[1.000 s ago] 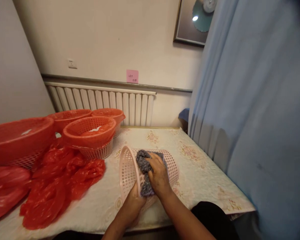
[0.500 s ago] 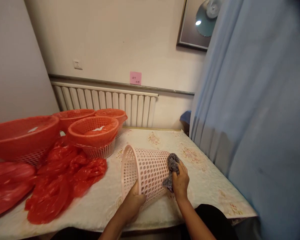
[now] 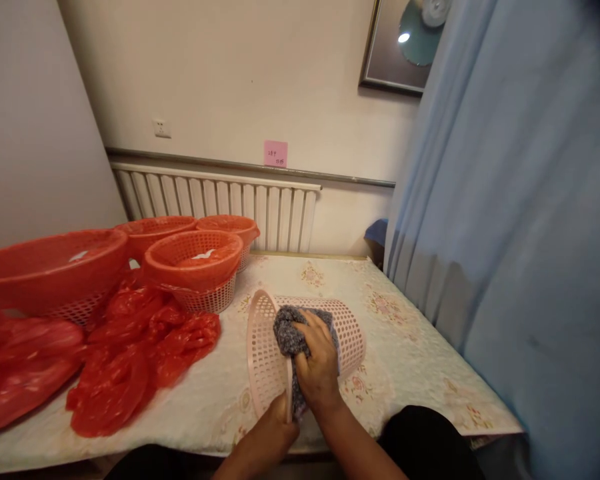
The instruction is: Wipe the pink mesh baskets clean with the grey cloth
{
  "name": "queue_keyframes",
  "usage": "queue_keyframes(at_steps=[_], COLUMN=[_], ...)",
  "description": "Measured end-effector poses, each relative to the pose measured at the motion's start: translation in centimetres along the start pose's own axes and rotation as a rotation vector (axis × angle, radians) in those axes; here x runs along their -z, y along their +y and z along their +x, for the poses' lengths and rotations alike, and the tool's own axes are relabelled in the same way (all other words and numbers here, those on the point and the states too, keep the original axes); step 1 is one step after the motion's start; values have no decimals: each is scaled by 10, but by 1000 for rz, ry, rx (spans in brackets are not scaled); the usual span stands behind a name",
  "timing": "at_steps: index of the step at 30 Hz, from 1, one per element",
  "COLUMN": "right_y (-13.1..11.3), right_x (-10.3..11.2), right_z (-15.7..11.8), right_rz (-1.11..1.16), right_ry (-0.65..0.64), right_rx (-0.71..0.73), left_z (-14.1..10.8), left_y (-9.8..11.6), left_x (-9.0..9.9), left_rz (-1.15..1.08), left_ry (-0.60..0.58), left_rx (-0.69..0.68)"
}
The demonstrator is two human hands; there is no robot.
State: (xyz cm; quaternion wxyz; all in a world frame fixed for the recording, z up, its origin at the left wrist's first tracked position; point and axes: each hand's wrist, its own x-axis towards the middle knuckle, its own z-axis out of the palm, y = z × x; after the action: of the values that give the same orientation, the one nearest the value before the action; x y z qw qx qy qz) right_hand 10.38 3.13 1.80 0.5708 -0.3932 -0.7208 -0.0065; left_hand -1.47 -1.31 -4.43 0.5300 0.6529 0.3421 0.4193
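A pale pink perforated plastic wastebasket (image 3: 351,333) lies on its side on the table, its mouth facing left. My left hand (image 3: 274,430) grips its rim at the near lower edge, fingers partly hidden behind the rim. A grey fuzzy cloth (image 3: 291,331) is bunched under my right hand (image 3: 317,363), whose fingers press it against the basket's outer side close to the rim. Part of the cloth hangs down toward my left hand.
Several similar baskets lined with red bags, one of them a front basket (image 3: 193,263), stand at the left. Loose red plastic bags (image 3: 145,347) lie before them on the flowered tablecloth (image 3: 410,373). A blue curtain (image 3: 505,233) hangs along the right; a radiator (image 3: 235,200) is behind.
My right hand and the cloth have moved left along the basket's side, from near its base to near the rim. My left hand keeps its hold on the rim.
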Motion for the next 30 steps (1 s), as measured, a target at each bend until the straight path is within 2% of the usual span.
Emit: queue_keyframes(at_steps=[3, 9, 12, 15, 19, 21, 23, 26, 30], right_y=[2, -1, 6, 34, 95, 121, 137, 139, 107], right_x=[1, 7, 11, 15, 30, 40, 48, 50, 32], right_z=[7, -3, -1, 8, 18, 17, 10, -10, -42], right_rz=[-15, -28, -14, -26, -132, -205, -246, -277, -257], right_ry=[-42, -65, -95, -119, -89, -22, 39, 117, 217], right_rx=[9, 51, 67, 32, -109, -205, -262, -305, -306], left_z=[-1, 18, 24, 24, 22, 22, 22, 22, 24], left_y=[-2, 17, 19, 14, 11, 12, 14, 16, 17], left_x=[0, -2, -7, -9, -6, -5, -4, -2, 0], left_rz=[65, -37, -150, -239, -317, -313, -312, -327, -351], left_ry=[-44, 168, 196, 206, 152, 158, 178, 156, 90], left_rx=[7, -32, -30, -8, 48, 57, 48, 35, 24])
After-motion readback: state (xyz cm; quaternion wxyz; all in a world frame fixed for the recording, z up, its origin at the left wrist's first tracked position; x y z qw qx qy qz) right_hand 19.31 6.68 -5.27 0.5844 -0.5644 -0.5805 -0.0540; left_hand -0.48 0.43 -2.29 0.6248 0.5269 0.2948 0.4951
